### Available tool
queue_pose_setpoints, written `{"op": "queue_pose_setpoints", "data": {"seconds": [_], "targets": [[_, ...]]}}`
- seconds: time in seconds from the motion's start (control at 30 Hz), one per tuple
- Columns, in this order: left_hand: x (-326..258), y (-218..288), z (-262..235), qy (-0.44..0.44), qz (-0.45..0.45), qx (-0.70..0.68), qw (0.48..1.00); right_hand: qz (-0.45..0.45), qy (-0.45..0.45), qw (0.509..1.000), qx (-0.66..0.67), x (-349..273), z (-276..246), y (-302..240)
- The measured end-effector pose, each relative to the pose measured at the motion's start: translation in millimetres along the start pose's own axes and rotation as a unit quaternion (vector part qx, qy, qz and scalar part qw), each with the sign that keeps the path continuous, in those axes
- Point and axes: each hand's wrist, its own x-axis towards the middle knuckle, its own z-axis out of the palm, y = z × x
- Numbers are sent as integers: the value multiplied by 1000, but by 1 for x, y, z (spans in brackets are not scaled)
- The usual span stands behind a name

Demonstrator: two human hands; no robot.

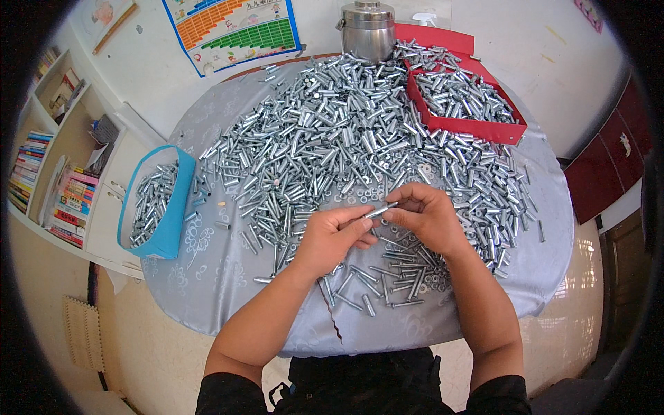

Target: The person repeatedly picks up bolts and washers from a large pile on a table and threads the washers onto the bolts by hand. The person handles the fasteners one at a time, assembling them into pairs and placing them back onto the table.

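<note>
- Rows of books (pixel 74 207) are standing on a shelf well apart from the table, off its left edge.
- A blue open-topped box (pixel 181 207) is sitting at the left edge of the cloth-covered tabletop (pixel 207 290), holding many silver metal sleeves.
- A wide heap of silver metal sleeves and bolts (pixel 304 131) is spreading from the far edge across the middle, toward the right edge.
- The left hand (pixel 330 238) is pinching, its thumb and index finger clamped on the near-left end of a silver bolt (pixel 380 209).
- That bolt is slanting between the two hands, above the middle of the tabletop; whether a sleeve is surrounding it is too small to tell.
- A lidded steel pot (pixel 369 34) is standing upright at the far edge, touching the heap.
- One short loose sleeve (pixel 369 305) is lying toward the near edge, beside scattered bolts.
- The right hand (pixel 425 221) is clamping the bolt's other end between thumb and index finger.
- Flat washers (pixel 434 282) are lying beside the right forearm.
- A red box (pixel 484 131), brimming with metal sleeves, is resting near the far-right edge.
</note>
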Motion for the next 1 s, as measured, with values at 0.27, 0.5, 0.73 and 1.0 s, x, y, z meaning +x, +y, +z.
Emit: {"op": "queue_pose_setpoints", "data": {"seconds": [0.27,0.5,0.73,1.0], "targets": [[2,3,-5,103,32,-49,993,-127,26,926,-355,2,-4,0],[3,1,-6,113,39,-60,991,-212,-21,848,-485,3,7,14],[3,-1,-6,107,41,-49,992,-207,-23,852,-480,4,9,16],[2,-3,-5,69,43,-30,996,-28,128,987,-94,4,4,8]]}}
